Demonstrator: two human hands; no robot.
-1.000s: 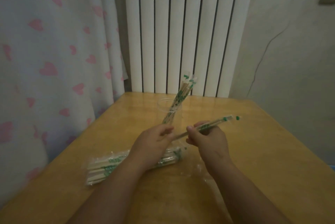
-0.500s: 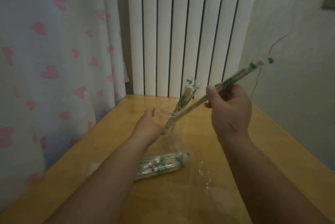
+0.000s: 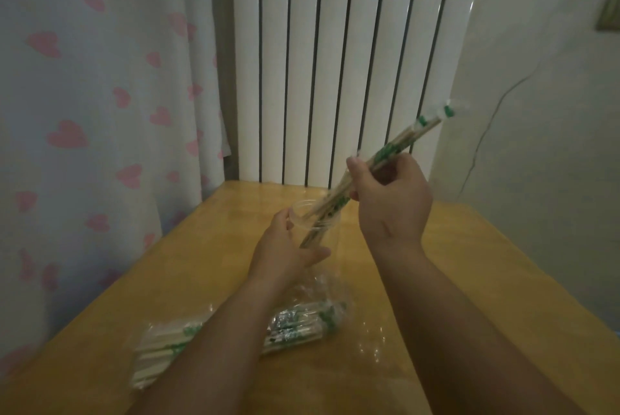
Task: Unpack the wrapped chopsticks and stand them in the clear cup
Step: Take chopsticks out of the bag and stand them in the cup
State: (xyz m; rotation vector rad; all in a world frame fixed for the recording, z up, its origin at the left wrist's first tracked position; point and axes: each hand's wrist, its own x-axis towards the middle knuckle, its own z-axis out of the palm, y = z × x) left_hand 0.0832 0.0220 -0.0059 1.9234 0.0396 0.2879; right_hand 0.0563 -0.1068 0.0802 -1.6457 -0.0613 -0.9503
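Note:
A clear cup (image 3: 330, 236) stands mid-table with several wrapped chopsticks leaning in it. My left hand (image 3: 285, 250) wraps around the cup's left side, thumb near the base and fingers near the rim. My right hand (image 3: 391, 200) pinches a pair of chopsticks (image 3: 399, 146) in a clear, green-printed wrapper. The pair slants up to the right, and its lower end dips into the cup's mouth. An opened pack of wrapped chopsticks (image 3: 298, 324) lies on the table under my left forearm.
The wooden table (image 3: 486, 280) sits against a white ribbed radiator (image 3: 335, 62). A heart-print curtain (image 3: 100, 95) hangs at the left, a plain wall at the right. Loose clear plastic wrap (image 3: 372, 344) lies right of the pack.
My right hand lifted the pair away from my left hand, swung it up right, then lowered its tip into the cup. My left hand went from the pair to gripping the cup.

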